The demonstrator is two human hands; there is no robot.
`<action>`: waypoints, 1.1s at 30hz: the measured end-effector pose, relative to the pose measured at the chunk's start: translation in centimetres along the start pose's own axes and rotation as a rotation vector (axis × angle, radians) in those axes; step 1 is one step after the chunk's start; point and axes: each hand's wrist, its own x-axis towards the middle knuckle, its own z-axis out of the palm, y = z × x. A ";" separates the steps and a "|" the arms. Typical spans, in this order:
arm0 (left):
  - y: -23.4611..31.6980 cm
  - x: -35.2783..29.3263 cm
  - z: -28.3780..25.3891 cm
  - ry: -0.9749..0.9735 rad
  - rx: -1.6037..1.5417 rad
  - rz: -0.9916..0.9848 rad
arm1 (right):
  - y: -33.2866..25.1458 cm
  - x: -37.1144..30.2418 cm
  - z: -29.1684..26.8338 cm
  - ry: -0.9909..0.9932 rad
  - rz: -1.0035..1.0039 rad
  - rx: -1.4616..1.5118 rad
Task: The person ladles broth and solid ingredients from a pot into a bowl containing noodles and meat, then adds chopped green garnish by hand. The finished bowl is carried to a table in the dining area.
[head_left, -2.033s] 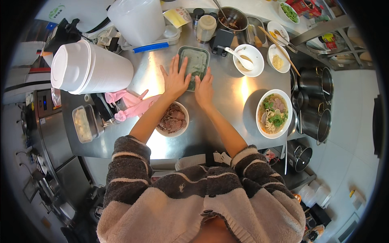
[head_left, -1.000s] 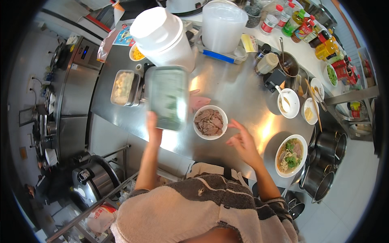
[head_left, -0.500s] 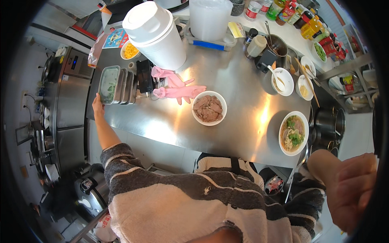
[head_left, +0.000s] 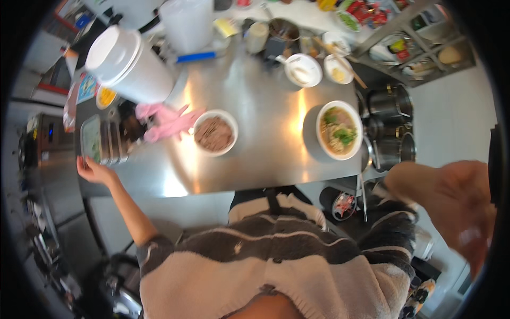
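My left hand point(head_left: 94, 171) is at the near left corner of the steel table, beside a row of clear-lidded metal containers point(head_left: 93, 141). Its fingers look loosely bent and apart, with nothing visible in them. Raised close on the right, my right hand point(head_left: 451, 199) is blurred, and its fingers run into the dark rim. A white bowl of sliced brown meat point(head_left: 215, 134) stands mid-table, next to pink rubber gloves point(head_left: 167, 121). Further right is a white bowl of noodle soup with green herbs point(head_left: 340, 131).
Stacked white tubs point(head_left: 130, 66) rise at the back left. White bowls, one holding a spoon point(head_left: 300, 70), stand at the back right near a squeeze bottle point(head_left: 257, 37). Large steel pots point(head_left: 390, 103) sit beyond the table's right edge, below a shelf rack point(head_left: 419, 45).
The view has swung, so the table and its bowls appear further left and higher. My left hand has come away from the container's side toward the table corner; my right hand stays raised.
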 end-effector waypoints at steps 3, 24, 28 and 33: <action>9.4 -12.4 2.0 -0.444 -0.308 -0.236 | 1.5 -5.6 -4.7 0.182 0.350 -0.165; 29.7 -57.4 14.2 -1.570 -0.630 -1.608 | -3.1 -50.5 -21.7 0.228 2.040 0.181; 28.8 -58.6 14.1 -1.506 -0.778 -1.661 | -3.2 -48.7 -23.3 -0.133 1.923 -0.059; 28.9 -59.0 13.6 -1.366 -0.803 -1.620 | -2.0 -37.6 -24.8 0.212 1.072 -0.428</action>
